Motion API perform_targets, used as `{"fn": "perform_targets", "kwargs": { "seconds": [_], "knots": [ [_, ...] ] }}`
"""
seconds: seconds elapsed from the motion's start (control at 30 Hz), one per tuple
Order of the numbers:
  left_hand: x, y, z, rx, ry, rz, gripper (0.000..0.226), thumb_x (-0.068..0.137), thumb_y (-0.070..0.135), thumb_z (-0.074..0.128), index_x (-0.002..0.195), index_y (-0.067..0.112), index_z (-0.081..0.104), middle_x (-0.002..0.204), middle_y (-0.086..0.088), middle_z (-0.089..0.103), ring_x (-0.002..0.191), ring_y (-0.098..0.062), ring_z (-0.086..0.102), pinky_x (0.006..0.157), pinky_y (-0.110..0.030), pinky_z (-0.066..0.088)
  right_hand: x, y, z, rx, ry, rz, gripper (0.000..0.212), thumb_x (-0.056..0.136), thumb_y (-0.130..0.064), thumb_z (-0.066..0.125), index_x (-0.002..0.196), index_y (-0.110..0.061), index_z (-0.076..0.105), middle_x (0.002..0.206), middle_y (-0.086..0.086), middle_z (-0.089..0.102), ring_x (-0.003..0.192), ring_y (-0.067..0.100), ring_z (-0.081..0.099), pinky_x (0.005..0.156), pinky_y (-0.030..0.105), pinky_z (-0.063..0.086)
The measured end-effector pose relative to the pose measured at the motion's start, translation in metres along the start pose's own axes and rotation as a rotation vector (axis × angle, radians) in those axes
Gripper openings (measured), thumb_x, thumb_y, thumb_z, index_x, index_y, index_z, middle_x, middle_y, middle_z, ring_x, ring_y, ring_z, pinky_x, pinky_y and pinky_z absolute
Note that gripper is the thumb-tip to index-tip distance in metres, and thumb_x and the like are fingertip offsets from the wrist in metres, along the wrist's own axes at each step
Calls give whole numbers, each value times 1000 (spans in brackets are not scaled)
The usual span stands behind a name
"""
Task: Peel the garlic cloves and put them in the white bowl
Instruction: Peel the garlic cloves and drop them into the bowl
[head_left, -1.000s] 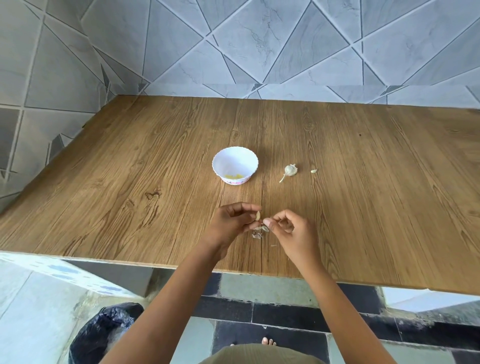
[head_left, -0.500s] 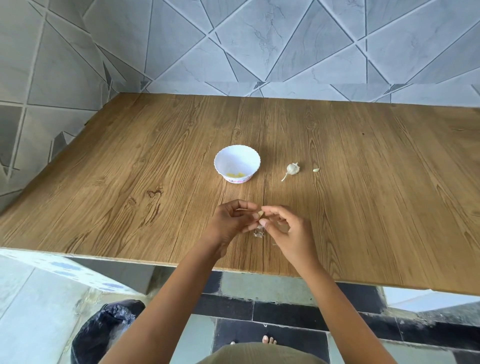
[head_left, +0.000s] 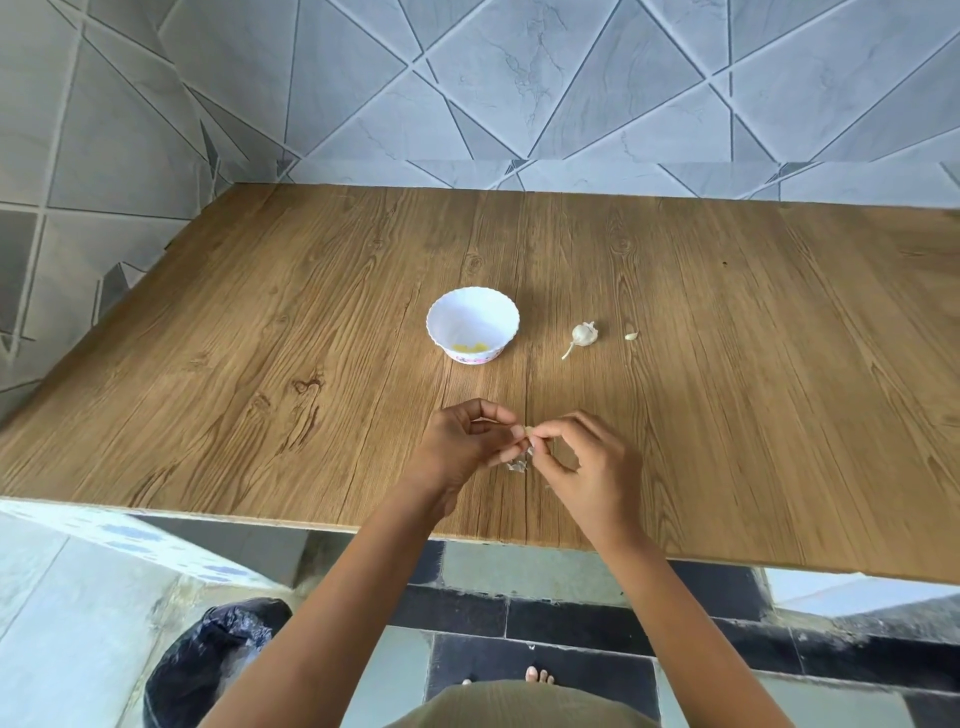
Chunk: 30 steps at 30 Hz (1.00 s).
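**1. Position.** I see the garlic clove (head_left: 529, 430) held just above the near part of the table (head_left: 260, 389), well short of the white bowl (head_left: 447, 332). The left hand (head_left: 457, 447) pinches it between thumb and forefinger, with the other fingers curled. The right hand (head_left: 587, 467) closes thumb and forefinger on its right-hand end. At this size I cannot tell whether the right fingertips grip loose skin or the clove itself.

**2. Handling.** I judge the clove to be light, small and firm. Its skin looks thin, dry and brittle, and is likely to come off in flakes. Hold the clove across its broad sides with one hand and lift the skin from one end with a nail of the other. Keep the pressure light, since a hard squeeze would bruise the flesh or shoot the clove out of the pinch.

**3. Stock.** Yellowish peeled cloves (head_left: 470, 346) lie in the bottom of the bowl. A garlic bulb (head_left: 584, 334) lies near the bowl on its right, and a loose clove (head_left: 630, 336) lies further right, apart from it. Skin scraps (head_left: 518, 464) lie on the table under the hands.

**4. Change.** One second ago the clove stood clear above the left fingertips, with the right fingertips lower. Now the right fingertips have risen to meet it, and most of the clove is covered. The bowl, bulb, loose clove and scraps lie as before.
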<state>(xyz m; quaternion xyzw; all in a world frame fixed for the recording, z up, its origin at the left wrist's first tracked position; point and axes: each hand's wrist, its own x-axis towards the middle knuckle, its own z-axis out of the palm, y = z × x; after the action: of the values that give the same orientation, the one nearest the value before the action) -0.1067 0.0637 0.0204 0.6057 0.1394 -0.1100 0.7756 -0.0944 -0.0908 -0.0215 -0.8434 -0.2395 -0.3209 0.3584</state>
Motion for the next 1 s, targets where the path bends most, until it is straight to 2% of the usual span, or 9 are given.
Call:
{"fn": "perform_targets", "kwargs": {
  "seconds": [0.13, 0.3, 0.43, 0.6, 0.7, 0.77, 0.83, 0.9, 1.0],
  "knots": [
    [1, -1, -2, -7, -1, -7, 10, 81, -3, 66, 89, 2, 62, 81, -14, 71, 71, -15, 70, 69, -20, 58, 0, 1, 0, 109, -2, 164, 10, 78, -23, 60, 73, -14, 63, 73, -10, 63, 63, 4, 52, 52, 27, 47],
    [2, 2, -4, 73, -42, 18, 9, 83, -3, 65, 89, 3, 68, 79, -8, 72, 72, -12, 70, 73, -21, 57, 3, 7, -2, 183, -173, 132, 22, 83, -31, 60, 95, -15, 70, 88, -9, 68, 71, 4, 59, 58, 22, 51],
    [-1, 5, -5, 147, -90, 24, 15, 82, -5, 66, 89, 8, 69, 75, 0, 73, 70, -6, 68, 65, -14, 52, 4, 9, -4, 141, -190, 125, 23, 83, -35, 59, 88, -18, 73, 78, -10, 69, 60, 2, 56, 48, 26, 50],
    [-4, 4, -5, 193, -91, 93, 14, 80, -4, 67, 86, 8, 70, 75, -4, 70, 67, -6, 66, 63, -14, 51, 8, 8, -9, 232, -311, 236, 27, 80, -38, 59, 85, -17, 75, 68, -7, 68, 55, 5, 57, 46, 33, 50],
    [-3, 2, -4, 264, -77, 168, 13, 80, -6, 68, 85, 6, 68, 76, -8, 68, 65, -7, 64, 64, -16, 52, 12, 8, -13, 341, -431, 382, 6, 80, -21, 69, 79, -19, 75, 64, -1, 68, 55, 19, 59, 51, 41, 48],
    [-3, 0, -4, 298, -71, 204, 12, 79, -5, 70, 84, 6, 67, 77, -10, 67, 66, -9, 64, 65, -18, 53, 17, 5, -16, 449, -498, 525, 10, 81, -13, 70, 75, -21, 73, 68, 5, 70, 61, 28, 61, 57, 42, 48],
    [-2, -1, -3, 318, -69, 225, 11, 79, -3, 70, 83, 7, 67, 78, -12, 67, 67, -9, 65, 66, -19, 53, 20, 2, -17, 545, -513, 683, 13, 82, -10, 68, 72, -17, 71, 70, 4, 71, 59, 15, 61, 57, 28, 49],
    [-2, -1, -3, 327, -76, 248, 12, 79, -2, 71, 82, 8, 68, 79, -10, 68, 69, -10, 65, 67, -19, 53, 21, -1, -17, 625, -482, 869, 15, 84, -8, 64, 71, -13, 69, 68, -1, 70, 54, 1, 56, 49, 12, 40],
    [-1, -2, -3, 325, -79, 275, 12, 79, -3, 71, 82, 9, 69, 78, -8, 69, 70, -11, 65, 69, -22, 54, 19, -4, -16, 705, -438, 1043, 13, 86, -9, 61, 75, -10, 69, 64, -3, 69, 52, 3, 53, 44, 12, 35]
  ]
}}
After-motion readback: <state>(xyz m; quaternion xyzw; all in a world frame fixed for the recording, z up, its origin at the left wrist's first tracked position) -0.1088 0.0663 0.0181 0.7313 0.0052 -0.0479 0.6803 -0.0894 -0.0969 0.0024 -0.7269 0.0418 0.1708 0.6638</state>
